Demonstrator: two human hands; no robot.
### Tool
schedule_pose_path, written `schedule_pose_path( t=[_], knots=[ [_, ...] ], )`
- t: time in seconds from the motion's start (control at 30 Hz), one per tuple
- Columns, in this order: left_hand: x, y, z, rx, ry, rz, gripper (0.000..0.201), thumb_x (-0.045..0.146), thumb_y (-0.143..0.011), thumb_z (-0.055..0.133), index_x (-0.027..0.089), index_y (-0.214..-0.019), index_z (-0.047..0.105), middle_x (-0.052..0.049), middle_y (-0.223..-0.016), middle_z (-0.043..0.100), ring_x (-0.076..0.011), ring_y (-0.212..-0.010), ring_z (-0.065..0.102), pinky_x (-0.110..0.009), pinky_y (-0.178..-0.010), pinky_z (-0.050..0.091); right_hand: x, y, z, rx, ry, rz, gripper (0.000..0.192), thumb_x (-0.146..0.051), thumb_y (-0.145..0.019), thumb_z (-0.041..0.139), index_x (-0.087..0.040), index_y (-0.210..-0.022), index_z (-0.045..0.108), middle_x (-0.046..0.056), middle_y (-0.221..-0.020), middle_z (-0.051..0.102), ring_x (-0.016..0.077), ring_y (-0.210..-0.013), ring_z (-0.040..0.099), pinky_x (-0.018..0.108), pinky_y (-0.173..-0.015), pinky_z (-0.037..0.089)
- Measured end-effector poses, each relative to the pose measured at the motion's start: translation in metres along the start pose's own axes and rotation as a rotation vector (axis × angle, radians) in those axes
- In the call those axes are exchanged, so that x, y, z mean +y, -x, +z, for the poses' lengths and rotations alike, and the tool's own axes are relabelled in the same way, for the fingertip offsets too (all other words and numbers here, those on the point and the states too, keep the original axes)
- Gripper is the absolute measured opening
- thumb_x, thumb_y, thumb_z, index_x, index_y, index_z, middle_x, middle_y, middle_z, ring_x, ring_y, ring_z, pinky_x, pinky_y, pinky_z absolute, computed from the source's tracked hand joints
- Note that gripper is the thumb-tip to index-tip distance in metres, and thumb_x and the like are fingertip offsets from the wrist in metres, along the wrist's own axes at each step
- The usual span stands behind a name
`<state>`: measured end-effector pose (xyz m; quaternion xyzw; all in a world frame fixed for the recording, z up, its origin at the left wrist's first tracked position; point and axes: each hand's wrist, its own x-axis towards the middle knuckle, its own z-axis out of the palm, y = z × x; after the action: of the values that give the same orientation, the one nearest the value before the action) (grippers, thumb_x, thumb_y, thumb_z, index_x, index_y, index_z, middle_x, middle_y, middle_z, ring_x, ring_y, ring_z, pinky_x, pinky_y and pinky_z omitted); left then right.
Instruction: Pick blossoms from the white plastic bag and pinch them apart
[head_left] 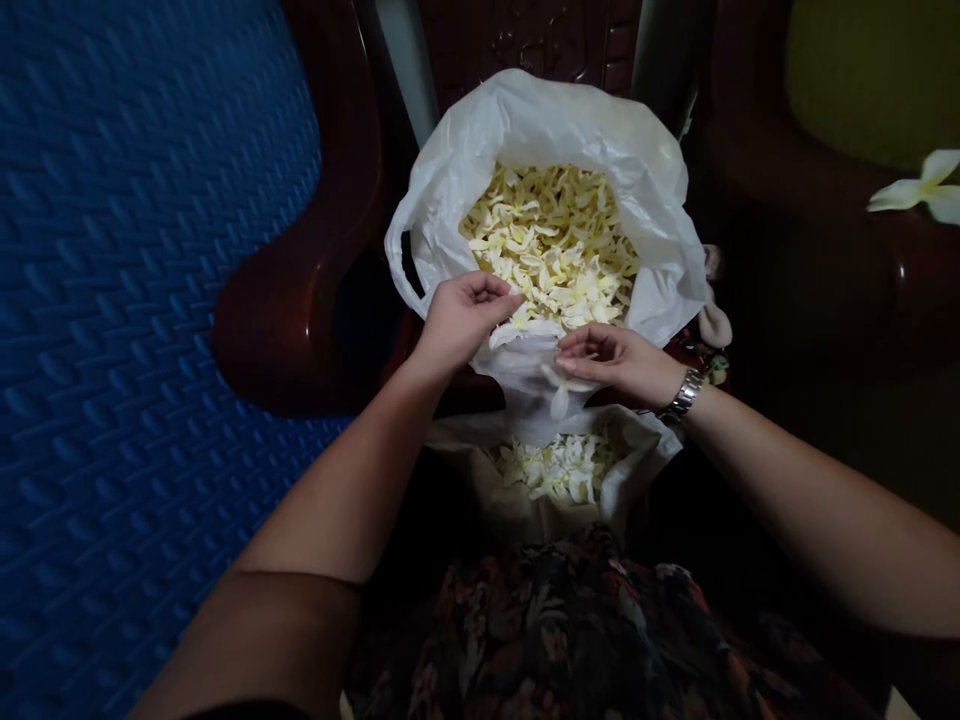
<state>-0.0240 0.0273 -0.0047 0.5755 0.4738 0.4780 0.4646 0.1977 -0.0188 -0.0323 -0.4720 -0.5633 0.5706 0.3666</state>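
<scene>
A large white plastic bag [652, 190] stands open, filled with pale yellow-white flowers [547, 230]. My left hand [465, 312] is over its near left rim, thumb and fingers pinched together; what they hold, if anything, is too small to make out. To the right, my right hand [619, 360] is closed in a pinch, a metal watch [682, 393] on its wrist. A blurred white flower [559, 392] hangs at its fingertips. Below the hands, nearer my body, a second whitish bag [472, 450] gapes open with more white flowers or petals [562, 465] in it.
On the left lies a blue textured mat [150, 300], beside a dark red-brown glossy wooden furniture leg [277, 310]. Similar dark wood [900, 265] is at the right, with a single white flower [926, 190] on it. My floral-patterned clothing [562, 620] fills the bottom.
</scene>
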Motion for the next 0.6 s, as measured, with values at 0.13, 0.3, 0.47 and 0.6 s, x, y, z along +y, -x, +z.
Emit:
schedule_pose_path(
  t=[0.13, 0.3, 0.47, 0.6],
  knots=[
    [0.003, 0.008, 0.006, -0.165, 0.015, -0.087, 0.016, 0.02, -0.071, 0.08, 0.013, -0.074, 0.066, 0.003, -0.06, 0.063, -0.0066, -0.053, 0.055, -0.018, -0.052, 0.043, -0.001, 0.001, 0.011, 0.204, -0.025, -0.161, 0.05, -0.057, -0.067, 0.087, -0.022, -0.099, 0.07, 0.004, -0.101, 0.071, 0.0176, -0.092, 0.065, 0.034, -0.087, 0.055],
    [0.006, 0.02, 0.026, -0.27, 0.063, -0.197, 0.012, 0.014, -0.077, 0.073, 0.012, -0.072, 0.062, 0.0, -0.057, 0.066, -0.0072, -0.048, 0.059, -0.018, -0.051, 0.05, 0.007, -0.005, 0.023, 0.24, -0.186, -0.161, 0.047, -0.06, -0.066, 0.086, -0.021, -0.088, 0.07, 0.001, -0.087, 0.07, 0.0143, -0.08, 0.061, 0.031, -0.08, 0.052],
    [0.009, 0.025, 0.034, -0.304, 0.114, -0.244, 0.001, 0.009, -0.077, 0.07, 0.01, -0.077, 0.069, -0.001, -0.06, 0.07, -0.0074, -0.054, 0.065, -0.018, -0.059, 0.055, 0.013, -0.009, 0.027, 0.32, -0.262, -0.209, 0.045, -0.058, -0.063, 0.089, -0.021, -0.078, 0.068, -0.002, -0.077, 0.066, 0.0125, -0.072, 0.057, 0.029, -0.073, 0.048],
    [0.009, 0.025, 0.032, -0.32, 0.147, -0.231, 0.007, 0.007, -0.076, 0.068, 0.008, -0.082, 0.072, -0.002, -0.063, 0.072, -0.0093, -0.058, 0.069, -0.02, -0.062, 0.058, 0.013, -0.01, 0.026, 0.33, -0.277, -0.212, 0.045, -0.059, -0.064, 0.088, -0.021, -0.077, 0.067, -0.002, -0.075, 0.065, 0.0121, -0.071, 0.056, 0.028, -0.07, 0.046]
  ],
)
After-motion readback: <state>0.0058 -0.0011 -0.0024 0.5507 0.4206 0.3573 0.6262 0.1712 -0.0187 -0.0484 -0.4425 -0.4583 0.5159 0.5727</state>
